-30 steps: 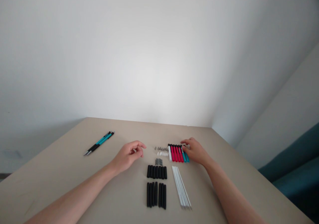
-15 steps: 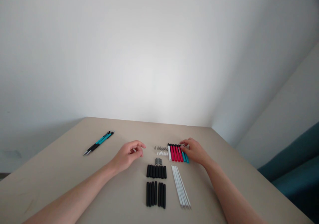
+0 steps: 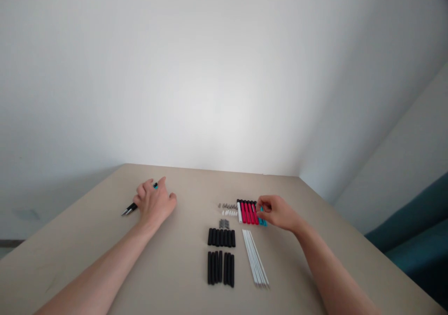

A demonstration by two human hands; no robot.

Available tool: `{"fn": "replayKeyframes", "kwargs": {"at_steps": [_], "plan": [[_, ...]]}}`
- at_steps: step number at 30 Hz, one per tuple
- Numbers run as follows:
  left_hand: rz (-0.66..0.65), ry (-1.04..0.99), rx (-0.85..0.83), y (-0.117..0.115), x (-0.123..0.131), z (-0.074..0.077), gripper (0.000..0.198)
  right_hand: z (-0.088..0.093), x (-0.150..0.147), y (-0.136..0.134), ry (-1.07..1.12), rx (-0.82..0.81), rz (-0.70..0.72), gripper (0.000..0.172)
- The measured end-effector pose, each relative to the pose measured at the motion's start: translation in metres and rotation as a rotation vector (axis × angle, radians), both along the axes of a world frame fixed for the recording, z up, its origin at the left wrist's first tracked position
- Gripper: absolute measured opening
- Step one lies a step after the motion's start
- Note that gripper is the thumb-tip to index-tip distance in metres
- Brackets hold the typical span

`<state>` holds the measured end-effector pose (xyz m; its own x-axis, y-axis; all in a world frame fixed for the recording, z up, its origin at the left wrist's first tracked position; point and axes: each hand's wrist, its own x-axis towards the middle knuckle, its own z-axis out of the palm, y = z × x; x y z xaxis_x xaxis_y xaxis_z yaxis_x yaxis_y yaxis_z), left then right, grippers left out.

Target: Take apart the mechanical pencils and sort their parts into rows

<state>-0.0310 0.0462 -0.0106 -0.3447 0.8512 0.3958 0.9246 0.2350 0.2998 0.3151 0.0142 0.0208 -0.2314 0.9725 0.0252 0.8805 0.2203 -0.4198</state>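
My left hand (image 3: 154,203) is spread over the assembled pens (image 3: 129,209) at the left of the table. It covers most of them; black grips and metal tips show past the fingers. Whether the fingertips touch the pens cannot be made out. My right hand (image 3: 278,212) hovers at the right end of a row of pen barrels, with thumb and fingers curled but apart and nothing seen between them. The row has a white barrel (image 3: 240,212), several red barrels (image 3: 248,213) and teal barrels (image 3: 263,222) partly hidden by that hand.
Springs (image 3: 229,206), small white parts (image 3: 230,213) and small metal parts (image 3: 224,224) lie left of the barrels. Nearer me are two rows of black grips (image 3: 221,238) and several white refills (image 3: 255,259). A wall stands behind the table (image 3: 175,268); a teal curtain (image 3: 413,235) hangs right.
My left hand has moved left and away from the middle, out over the pens, and its fingers have spread. My right hand has shifted slightly at the barrels.
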Motion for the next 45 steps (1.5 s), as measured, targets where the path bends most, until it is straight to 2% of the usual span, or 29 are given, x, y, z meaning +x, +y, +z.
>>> {"fn": "replayKeyframes", "kwargs": {"at_steps": [2,5,7,10,15,23,32,41,45], "plan": [[0.059,0.047,-0.033,0.001,-0.002,0.000,0.054,0.005,-0.003,-0.009,0.031,-0.084,0.107,0.007],[0.147,0.038,-0.093,0.004,-0.008,0.000,0.053,0.008,-0.007,-0.020,0.072,-0.296,0.278,0.010],[0.200,-0.001,-0.153,0.007,-0.012,-0.001,0.048,0.007,-0.010,-0.024,0.057,-0.374,0.319,0.010],[0.235,-0.049,-0.215,0.010,-0.017,-0.003,0.043,0.006,-0.014,-0.028,0.024,-0.403,0.334,0.009],[0.210,-0.070,-0.250,0.011,-0.019,-0.006,0.044,0.008,-0.021,-0.031,-0.011,-0.399,0.339,0.009],[0.147,0.022,-0.239,0.010,-0.020,-0.008,0.038,0.014,-0.025,-0.033,0.000,-0.397,0.333,0.012],[-0.029,0.102,-0.239,0.013,-0.028,-0.010,0.032,0.004,-0.031,-0.028,0.160,-0.175,0.385,0.017],[-0.015,0.085,-0.197,0.014,-0.026,-0.012,0.034,-0.002,-0.040,-0.028,0.276,-0.053,0.367,0.019],[-0.006,0.062,-0.200,0.012,-0.024,-0.011,0.027,-0.004,-0.042,-0.028,0.327,-0.016,0.331,0.016]]}}
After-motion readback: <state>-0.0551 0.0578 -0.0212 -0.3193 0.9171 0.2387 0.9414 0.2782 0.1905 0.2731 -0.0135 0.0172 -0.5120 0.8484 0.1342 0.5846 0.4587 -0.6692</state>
